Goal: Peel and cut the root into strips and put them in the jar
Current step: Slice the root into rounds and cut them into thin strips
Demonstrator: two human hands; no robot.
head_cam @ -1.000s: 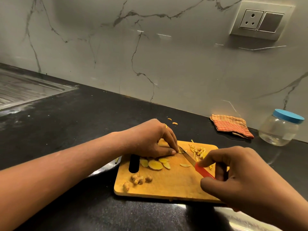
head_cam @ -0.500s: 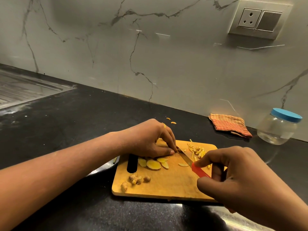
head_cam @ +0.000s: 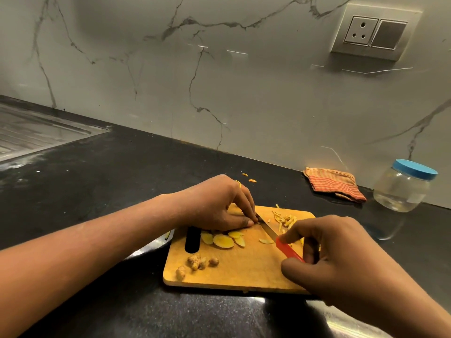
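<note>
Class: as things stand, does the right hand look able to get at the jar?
Probably not yet: the right hand grips the knife. Nothing stands between it and the jar, though.

One wide-angle view, worn on the person's head, looks forward and down across the black counter (head_cam: 97, 191). The wooden cutting board (head_cam: 244, 264) lies close at lower centre. The marble wall (head_cam: 244, 81) fills the upper half, the counter line slanting down to the right. The sink drainboard (head_cam: 29, 135) is at the left edge and the jar (head_cam: 402, 191) at the right edge.
</note>
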